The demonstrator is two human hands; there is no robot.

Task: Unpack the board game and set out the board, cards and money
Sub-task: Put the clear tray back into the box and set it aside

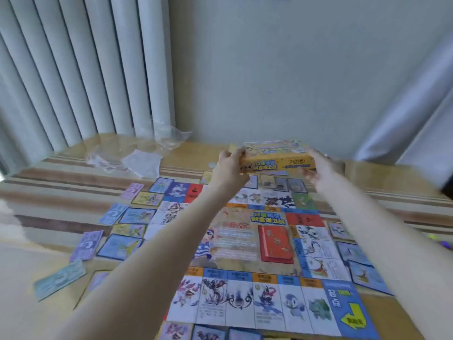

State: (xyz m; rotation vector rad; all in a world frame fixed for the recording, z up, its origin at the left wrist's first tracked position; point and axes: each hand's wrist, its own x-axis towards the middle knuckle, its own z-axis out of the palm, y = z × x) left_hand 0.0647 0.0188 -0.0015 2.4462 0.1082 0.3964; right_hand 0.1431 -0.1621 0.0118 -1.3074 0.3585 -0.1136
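Both hands, left hand (229, 165) and right hand (318, 168), grip the box (274, 159) at twelve o'clock beyond the board (245, 241); likely clearing it aside next.

Board game laid out on a striped surface, its yellow box held up at the far edge.

The board (250, 244) lies flat and open, ringed with picture squares of cartoon creatures and a blue corner square with a yellow arrow. A red deck (275, 244) sits right of its middle. Cards (137, 215) with blue or yellow borders lie in rows along all four of its sides. Purple, blue and green money (87, 245) lies further left. The box (277, 157), yellow with blue lettering, is past the far edge, gripped at its ends by the left hand (229, 165) and right hand (318, 168).
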